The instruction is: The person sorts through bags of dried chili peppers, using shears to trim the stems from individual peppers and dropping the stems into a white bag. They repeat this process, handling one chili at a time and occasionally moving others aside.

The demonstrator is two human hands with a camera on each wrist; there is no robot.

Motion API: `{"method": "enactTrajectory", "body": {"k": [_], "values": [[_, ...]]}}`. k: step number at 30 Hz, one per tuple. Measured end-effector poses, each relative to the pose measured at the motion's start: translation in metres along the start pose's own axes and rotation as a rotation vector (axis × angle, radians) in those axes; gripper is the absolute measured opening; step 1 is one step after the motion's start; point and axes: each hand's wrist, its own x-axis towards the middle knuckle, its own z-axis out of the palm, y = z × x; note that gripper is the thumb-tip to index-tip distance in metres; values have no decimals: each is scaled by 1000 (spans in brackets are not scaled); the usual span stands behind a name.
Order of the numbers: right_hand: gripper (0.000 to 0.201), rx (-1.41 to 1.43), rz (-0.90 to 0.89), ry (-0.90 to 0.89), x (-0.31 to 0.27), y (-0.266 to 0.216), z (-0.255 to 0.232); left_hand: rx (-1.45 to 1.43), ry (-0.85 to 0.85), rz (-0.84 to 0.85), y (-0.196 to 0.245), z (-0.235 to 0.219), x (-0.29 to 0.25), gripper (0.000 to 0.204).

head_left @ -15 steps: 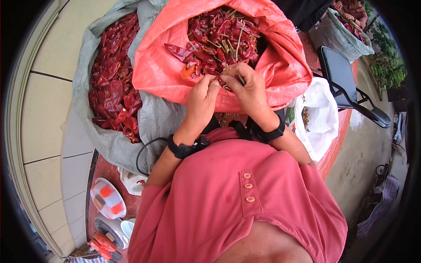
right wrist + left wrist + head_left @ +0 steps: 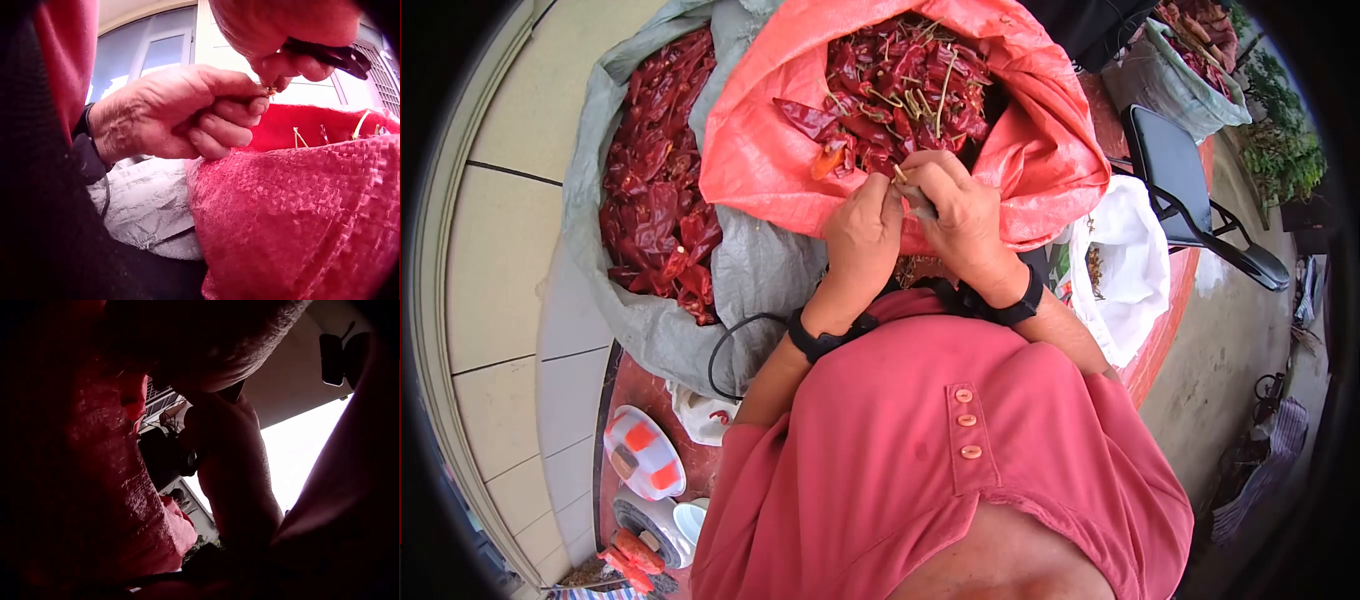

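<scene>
Both hands meet over the near rim of a red woven sack [image 2: 750,130] filled with dried red chillies [image 2: 880,90] and pale stems. My left hand [image 2: 862,232] pinches a small brownish stem bit [image 2: 271,91] between thumb and forefinger, its other fingers curled. My right hand [image 2: 962,215] is right against those fingertips. In the right wrist view its curled fingers grip a small black tool [image 2: 334,57], whose tip is hidden by the hand. The left wrist view is dark, with the hands in shadow beside the sack's side [image 2: 137,500].
A grey sack [image 2: 590,170] of red chillies stands at the left. To the right are a white bag [image 2: 1135,240], a black folding chair [image 2: 1165,160] and another filled sack [image 2: 1190,95]. A patterned basin [image 2: 643,450] and a roll [image 2: 650,525] sit at the lower left.
My right hand has turned and closed in on the left hand's fingertips, so the dark tool seen at its palm is now covered. The left hand has shifted slightly right.
</scene>
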Motion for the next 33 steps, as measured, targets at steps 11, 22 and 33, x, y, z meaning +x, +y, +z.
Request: {"method": "enactTrajectory", "body": {"k": [11, 22, 33], "values": [[9, 1453, 1050, -150, 14, 10, -23, -1441, -607, -473, -3, -33, 5, 24], [16, -286, 599, 373, -37, 43, -187, 436, 414, -71, -18, -172, 8, 25], [24, -191, 403, 84, -43, 52, -121, 674, 285, 11, -20, -158, 7, 32]]}}
